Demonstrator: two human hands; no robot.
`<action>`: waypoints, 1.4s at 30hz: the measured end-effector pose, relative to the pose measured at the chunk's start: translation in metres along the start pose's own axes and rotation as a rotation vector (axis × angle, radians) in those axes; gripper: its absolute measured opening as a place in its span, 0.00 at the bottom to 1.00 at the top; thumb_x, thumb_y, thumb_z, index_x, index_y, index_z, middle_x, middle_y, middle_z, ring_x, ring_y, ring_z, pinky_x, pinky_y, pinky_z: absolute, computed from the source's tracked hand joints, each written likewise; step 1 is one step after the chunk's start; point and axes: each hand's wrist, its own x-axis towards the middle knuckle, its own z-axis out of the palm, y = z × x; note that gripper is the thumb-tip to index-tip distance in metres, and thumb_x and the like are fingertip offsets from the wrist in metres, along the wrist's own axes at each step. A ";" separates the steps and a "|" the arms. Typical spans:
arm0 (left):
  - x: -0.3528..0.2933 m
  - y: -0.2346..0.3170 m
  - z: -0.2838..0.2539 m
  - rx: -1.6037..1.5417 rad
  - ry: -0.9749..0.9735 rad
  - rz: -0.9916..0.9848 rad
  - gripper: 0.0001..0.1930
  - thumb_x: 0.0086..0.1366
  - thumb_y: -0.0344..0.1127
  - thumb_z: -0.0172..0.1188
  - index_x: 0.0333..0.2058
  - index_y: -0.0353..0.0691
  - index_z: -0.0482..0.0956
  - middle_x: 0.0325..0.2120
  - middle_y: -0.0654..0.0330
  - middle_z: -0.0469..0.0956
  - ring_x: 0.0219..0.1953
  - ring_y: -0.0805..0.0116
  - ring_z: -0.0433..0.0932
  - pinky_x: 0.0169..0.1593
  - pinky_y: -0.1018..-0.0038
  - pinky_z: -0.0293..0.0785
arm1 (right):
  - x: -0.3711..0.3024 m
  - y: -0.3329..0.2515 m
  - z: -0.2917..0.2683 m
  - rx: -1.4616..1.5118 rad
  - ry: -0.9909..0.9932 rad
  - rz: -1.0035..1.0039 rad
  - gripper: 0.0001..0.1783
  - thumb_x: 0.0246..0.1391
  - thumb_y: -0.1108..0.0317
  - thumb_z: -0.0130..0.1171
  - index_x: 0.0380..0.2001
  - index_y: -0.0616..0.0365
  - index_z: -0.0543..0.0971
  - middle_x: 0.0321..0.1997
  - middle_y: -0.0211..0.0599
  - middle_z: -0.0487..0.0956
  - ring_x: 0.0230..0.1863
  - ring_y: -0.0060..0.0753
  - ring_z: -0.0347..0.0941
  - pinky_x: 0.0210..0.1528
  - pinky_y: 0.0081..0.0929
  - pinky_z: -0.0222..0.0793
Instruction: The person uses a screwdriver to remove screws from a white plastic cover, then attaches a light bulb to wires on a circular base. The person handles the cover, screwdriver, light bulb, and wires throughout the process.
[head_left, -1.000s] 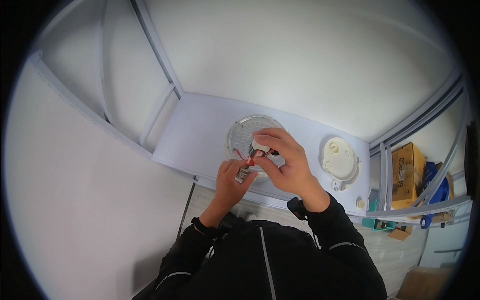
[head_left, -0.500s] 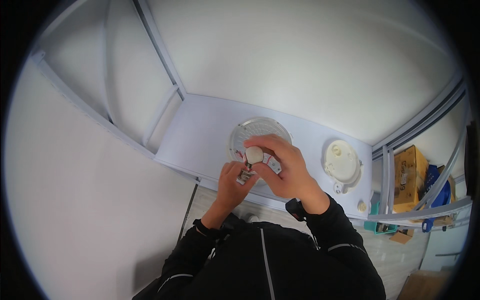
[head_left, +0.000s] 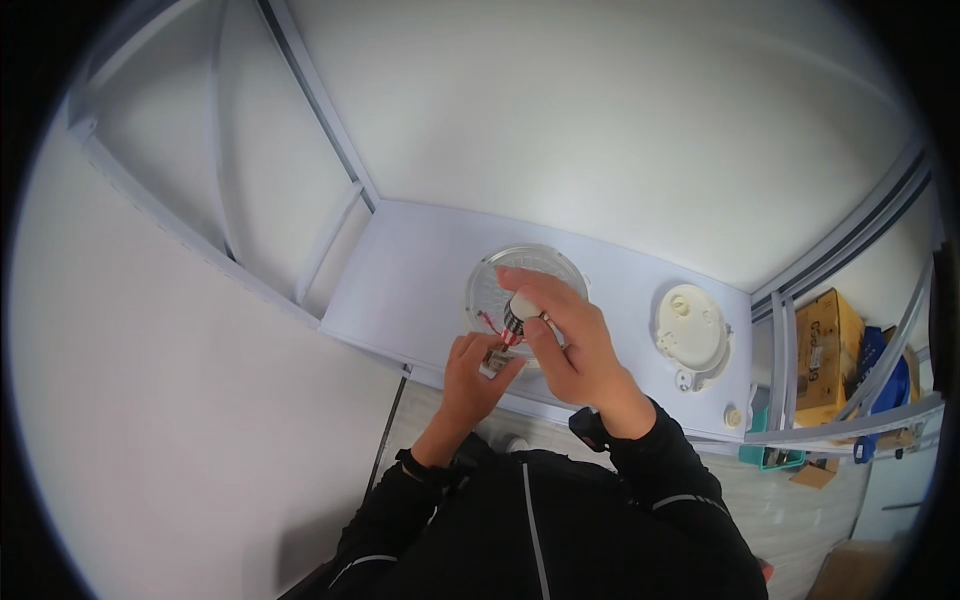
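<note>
Both hands are working up close over a white shelf [head_left: 400, 290]. The right hand [head_left: 572, 345] is curling around a small white bulb [head_left: 524, 306] with a metal screw base, pinching it between thumb and fingers, index finger stretching out over the top. The bulb is sitting just in front of a round clear lamp cover [head_left: 528, 285] that's lying on the shelf, so it's overlapping the cover in the view. The left hand [head_left: 474, 375] is closing its fingertips on a little pale rectangular part [head_left: 495, 360], just below the bulb's base. Thin red wires [head_left: 490, 325] are running between that part and the bulb area, but where exactly they're attaching is too small to make out.

The right hand is hiding a good chunk of the cover's lower edge. Off to the right on the same shelf, well apart from the hands, a cream round lamp base [head_left: 690, 328] is lying flat. A cardboard box [head_left: 825, 355] is peeking in at the far right, partly cut off by the frame rails.
</note>
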 end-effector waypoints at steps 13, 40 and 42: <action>-0.004 -0.007 -0.006 -0.065 -0.042 -0.015 0.13 0.62 0.27 0.71 0.45 0.38 0.84 0.38 0.56 0.84 0.39 0.56 0.80 0.44 0.64 0.77 | -0.006 0.009 -0.009 -0.014 -0.043 -0.115 0.26 0.59 0.81 0.63 0.62 0.60 0.81 0.65 0.48 0.77 0.52 0.43 0.80 0.53 0.35 0.77; 0.002 -0.012 -0.010 -0.191 -0.072 -0.095 0.15 0.58 0.22 0.68 0.45 0.36 0.83 0.38 0.56 0.84 0.32 0.65 0.80 0.41 0.68 0.79 | 0.003 0.006 -0.002 -0.019 -0.006 -0.112 0.21 0.58 0.82 0.65 0.55 0.59 0.86 0.53 0.41 0.79 0.44 0.36 0.80 0.44 0.27 0.77; 0.002 -0.015 -0.009 -0.206 -0.092 -0.122 0.15 0.58 0.21 0.67 0.45 0.36 0.83 0.38 0.56 0.84 0.32 0.65 0.80 0.41 0.69 0.79 | 0.007 0.007 -0.003 -0.106 0.008 -0.227 0.22 0.59 0.82 0.61 0.57 0.60 0.84 0.54 0.43 0.80 0.45 0.36 0.81 0.43 0.28 0.78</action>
